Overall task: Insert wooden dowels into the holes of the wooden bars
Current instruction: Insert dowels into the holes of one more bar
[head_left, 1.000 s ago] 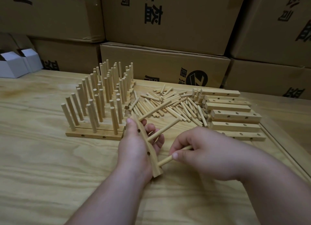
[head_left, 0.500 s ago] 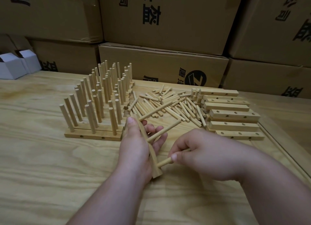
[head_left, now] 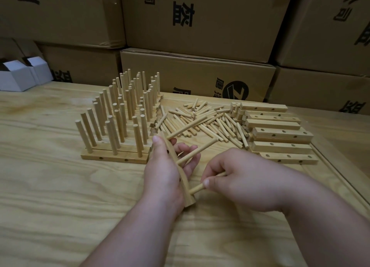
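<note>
— Dowel [head_left: 197, 188] looked risky to me — it met the bar [head_left: 181, 178] at a slant near the lowest hole, so pushing might have jammed it or made the bar twist.

— And the grips?

— Right hand [head_left: 238, 178] was pinched shut around that dowel. Left hand [head_left: 163, 166] was clenched on the bar, held on edge above the surface [head_left: 60, 196], two dowels already standing out from it. Loose dowels [head_left: 202, 120] lay just behind.

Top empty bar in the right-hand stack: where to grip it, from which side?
Pinch the top bar across its long side faces near the middle, coming from above. It lies flat, its upper face clear; the loose dowels crowd its left end, so avoid that side.
</note>
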`<control>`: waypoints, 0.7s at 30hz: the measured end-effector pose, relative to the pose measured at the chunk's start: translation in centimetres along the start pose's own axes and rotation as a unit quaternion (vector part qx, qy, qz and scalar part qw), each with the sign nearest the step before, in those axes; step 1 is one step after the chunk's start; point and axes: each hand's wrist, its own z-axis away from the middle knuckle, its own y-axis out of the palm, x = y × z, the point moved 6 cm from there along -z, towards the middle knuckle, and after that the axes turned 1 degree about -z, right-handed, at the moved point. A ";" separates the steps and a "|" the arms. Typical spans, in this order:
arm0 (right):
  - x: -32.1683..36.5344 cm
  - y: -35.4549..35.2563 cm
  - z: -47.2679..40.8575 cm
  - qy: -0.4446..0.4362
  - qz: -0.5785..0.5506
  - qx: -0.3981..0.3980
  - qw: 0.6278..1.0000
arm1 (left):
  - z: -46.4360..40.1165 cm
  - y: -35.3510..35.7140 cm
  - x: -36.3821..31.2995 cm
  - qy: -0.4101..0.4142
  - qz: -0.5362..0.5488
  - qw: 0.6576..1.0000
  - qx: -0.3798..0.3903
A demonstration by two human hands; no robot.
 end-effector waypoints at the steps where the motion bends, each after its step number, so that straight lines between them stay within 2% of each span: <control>1: -0.2 -0.1 -0.1 0.000 -0.012 -0.007 1.000 | 0.1 0.0 0.0 -0.003 0.005 1.000 -0.001; 6: -2.0 -1.5 0.0 0.035 -0.182 0.008 0.983 | 0.3 0.2 0.1 -0.010 0.017 1.000 0.012; 11: -3.3 -3.1 -0.4 0.031 -0.297 -0.097 0.949 | 0.2 0.7 -0.2 -0.022 0.054 0.997 0.045; 14: -3.5 -4.3 -0.4 -0.007 -0.242 -0.233 0.942 | 0.7 1.2 0.4 -0.046 0.015 0.994 0.100; 16: -3.3 -5.2 0.0 -0.036 -0.200 -0.306 0.930 | 1.3 1.6 1.3 -0.053 -0.071 0.985 0.146; 18: -3.1 -5.7 0.5 -0.051 -0.192 -0.337 0.920 | 1.7 2.0 2.1 -0.031 -0.163 0.969 0.181; 21: -2.7 -6.0 0.9 -0.055 -0.164 -0.342 0.924 | 1.6 2.3 2.4 -0.010 -0.219 0.959 0.181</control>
